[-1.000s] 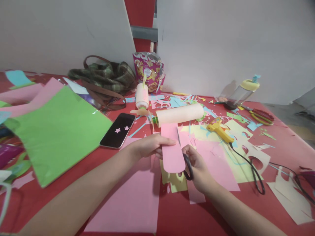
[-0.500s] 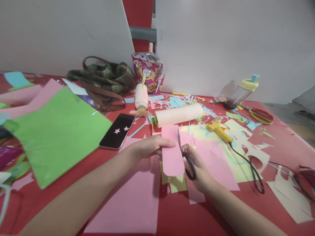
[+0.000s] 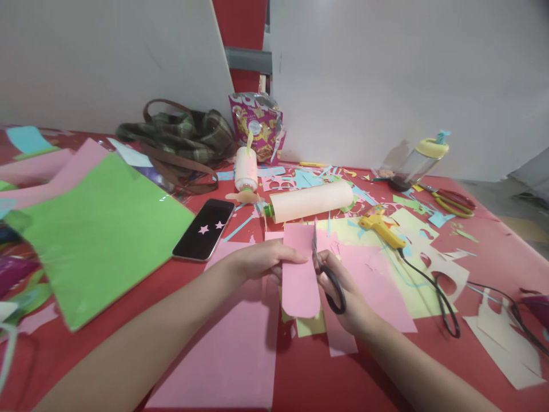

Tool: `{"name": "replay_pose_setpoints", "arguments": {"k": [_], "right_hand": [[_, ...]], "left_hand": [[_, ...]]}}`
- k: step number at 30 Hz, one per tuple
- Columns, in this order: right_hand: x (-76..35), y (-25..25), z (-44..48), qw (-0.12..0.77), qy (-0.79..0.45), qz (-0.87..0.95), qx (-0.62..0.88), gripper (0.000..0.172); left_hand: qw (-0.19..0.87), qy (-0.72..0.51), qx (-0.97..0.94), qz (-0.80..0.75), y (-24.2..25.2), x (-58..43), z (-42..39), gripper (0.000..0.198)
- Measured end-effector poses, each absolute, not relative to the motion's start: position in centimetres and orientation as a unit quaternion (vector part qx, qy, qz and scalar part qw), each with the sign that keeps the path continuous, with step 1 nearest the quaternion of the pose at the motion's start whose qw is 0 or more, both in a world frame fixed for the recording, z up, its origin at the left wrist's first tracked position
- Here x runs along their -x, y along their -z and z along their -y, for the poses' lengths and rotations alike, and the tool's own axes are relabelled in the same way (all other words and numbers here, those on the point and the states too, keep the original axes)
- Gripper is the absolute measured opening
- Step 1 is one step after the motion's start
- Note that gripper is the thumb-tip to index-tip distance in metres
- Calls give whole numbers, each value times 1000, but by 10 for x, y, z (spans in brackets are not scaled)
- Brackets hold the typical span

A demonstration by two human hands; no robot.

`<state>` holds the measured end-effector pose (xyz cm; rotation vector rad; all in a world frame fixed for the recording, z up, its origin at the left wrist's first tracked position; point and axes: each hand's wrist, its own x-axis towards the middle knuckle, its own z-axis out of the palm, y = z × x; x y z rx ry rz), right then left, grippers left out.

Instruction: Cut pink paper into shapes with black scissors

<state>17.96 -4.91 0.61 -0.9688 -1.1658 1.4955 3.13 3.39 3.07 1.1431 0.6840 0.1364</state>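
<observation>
**Desk:** What do you have on the hands?

**Operator:** Both are just on the near side of the cream roll [image 3: 311, 201]. My view has the left hand [image 3: 261, 260] pinched closed on a pink strip [image 3: 298, 274], thumb on top and fingers underneath. It holds the strip off the red table [image 3: 493, 252], with the rounded end pointing away from the roll. The right hand [image 3: 343, 292] is wrapped around black-handled scissors [image 3: 332, 283], fingers through the loops. The blades point toward the roll along the strip's right edge. I cannot tell how far apart the blades are.

**Desk:** And around them?

**Operator:** I see a large pink sheet [image 3: 231, 343] lying flat on the near side of the roll, under the left forearm. A phone [image 3: 203, 229] lies face up near the roll's left end, with two small pink stars on its screen. A green sheet [image 3: 98, 229] is farther left of the roll, past the phone. A yellow glue gun [image 3: 380, 224] sits just beside the roll's right end, its black cord trailing toward me. Behind the roll a purple snack bag [image 3: 256, 123] leans at the white board, with a plaid bag [image 3: 180, 137] to its left. Red and yellow scissors [image 3: 450, 201] lie well to the roll's right.
</observation>
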Motion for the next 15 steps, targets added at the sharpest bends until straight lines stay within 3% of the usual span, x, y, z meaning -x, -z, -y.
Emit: {"name": "replay_pose_setpoints", "arguments": {"k": [15], "right_hand": [[-180, -5, 49, 485, -606, 475, 415, 26]], "left_hand": [[833, -37, -464, -300, -22, -34, -34, 29]]}}
